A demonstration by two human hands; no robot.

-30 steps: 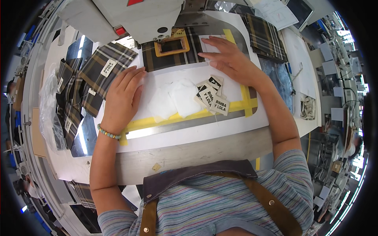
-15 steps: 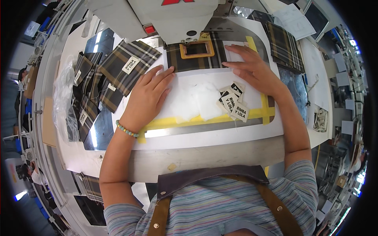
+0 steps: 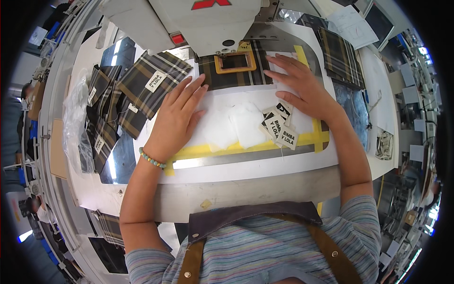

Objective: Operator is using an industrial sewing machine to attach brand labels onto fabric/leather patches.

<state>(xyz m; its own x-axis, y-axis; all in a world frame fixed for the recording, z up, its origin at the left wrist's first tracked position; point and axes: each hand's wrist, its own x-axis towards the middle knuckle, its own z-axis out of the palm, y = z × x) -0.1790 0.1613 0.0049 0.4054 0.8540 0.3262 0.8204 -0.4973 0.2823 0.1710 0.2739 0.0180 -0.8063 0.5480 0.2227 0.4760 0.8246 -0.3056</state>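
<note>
A dark plaid fabric panel lies under the head of a sewing machine. An amber-edged rectangular clamp frame rests on the panel, with dark material inside its window. My left hand is open and palm down, its fingertips at the panel's near left corner. On the other side my right hand is open too, fingers spread at the panel's right edge, thumb over the white sheet. Neither hand grips anything. Small printed fabric labels sit in a loose pile below my right hand.
Plaid pieces with labels are spread at left, beside clear plastic wrap. More folded plaid pieces are stacked at far right. Thin white squares lie mid-sheet, above yellow tape. Paper lies at the back right.
My left fingers have spread slightly at the panel's corner. My right thumb has moved a little nearer to me, away from the fingers. The panel and clamp frame look nearly unchanged under the machine.
</note>
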